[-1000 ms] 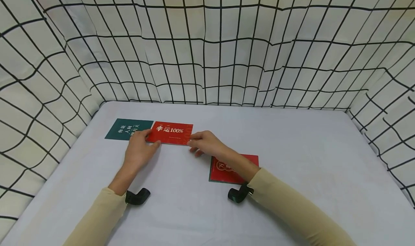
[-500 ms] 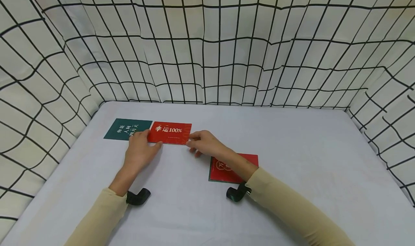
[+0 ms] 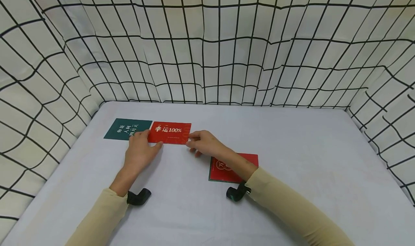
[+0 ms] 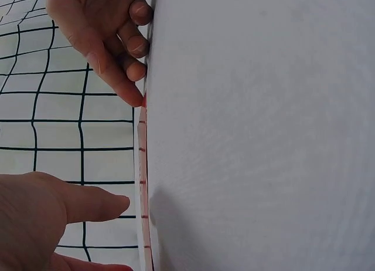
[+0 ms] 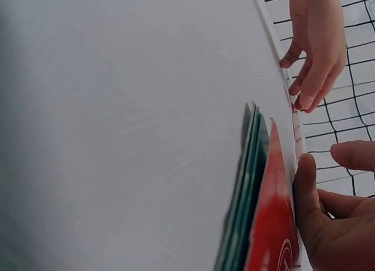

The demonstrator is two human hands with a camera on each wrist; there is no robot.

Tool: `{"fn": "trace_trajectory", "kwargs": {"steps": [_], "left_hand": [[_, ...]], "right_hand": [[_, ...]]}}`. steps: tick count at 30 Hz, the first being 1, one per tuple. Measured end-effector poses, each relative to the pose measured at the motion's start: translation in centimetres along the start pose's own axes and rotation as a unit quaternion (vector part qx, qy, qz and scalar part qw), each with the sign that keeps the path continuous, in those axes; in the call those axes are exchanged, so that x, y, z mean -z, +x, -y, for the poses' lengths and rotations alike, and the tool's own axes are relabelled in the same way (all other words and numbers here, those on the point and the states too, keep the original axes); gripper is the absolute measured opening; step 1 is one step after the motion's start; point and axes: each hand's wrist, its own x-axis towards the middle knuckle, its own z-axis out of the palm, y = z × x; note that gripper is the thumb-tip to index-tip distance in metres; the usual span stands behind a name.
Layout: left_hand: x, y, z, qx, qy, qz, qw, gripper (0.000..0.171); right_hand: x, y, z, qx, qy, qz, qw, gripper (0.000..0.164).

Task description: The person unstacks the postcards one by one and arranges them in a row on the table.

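Right hand (image 3: 204, 143) against the red 100% card (image 3: 170, 133)

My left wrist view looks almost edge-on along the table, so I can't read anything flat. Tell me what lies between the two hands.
Observer: A red card with white print that includes "100%" lies between the left hand and the right hand.
Operator: Tell me what is beside it.
Observer: A dark green card lies just to its left, partly covered by the left hand.
Operator: Now check nearer the person.
Observer: A stack with a red top lies below the right forearm.
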Motion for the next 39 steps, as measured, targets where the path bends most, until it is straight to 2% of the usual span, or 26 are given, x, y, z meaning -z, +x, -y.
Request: {"fn": "trace_trajectory", "kwargs": {"steps": [11, 18, 30, 39], "left_hand": [[-0.1, -0.1, 0.1, -0.009, -0.021, -0.016, 0.9996, 0.07], [-0.4, -0.1, -0.2, -0.032, -0.056, -0.029, 0.9975, 0.062], [-1.4, -0.1, -1.3, -0.09, -0.112, 0.004, 0.9895, 0.058], [-2.8, 0.0, -2.4, -0.108, -0.141, 0.038, 0.9833, 0.056]], "right_hand": [[0.5, -0.3, -0.2, 0.007, 0.021, 0.015, 1.0, 0.053], [1.3, -1.1, -0.6, 0.019, 0.014, 0.021, 1.0, 0.052], [3.4, -2.6, -1.9, 0.063, 0.011, 0.027, 0.998, 0.05], [4.5, -4.5, -2.2, 0.11, -0.003, 0.009, 0.994, 0.047]]}}
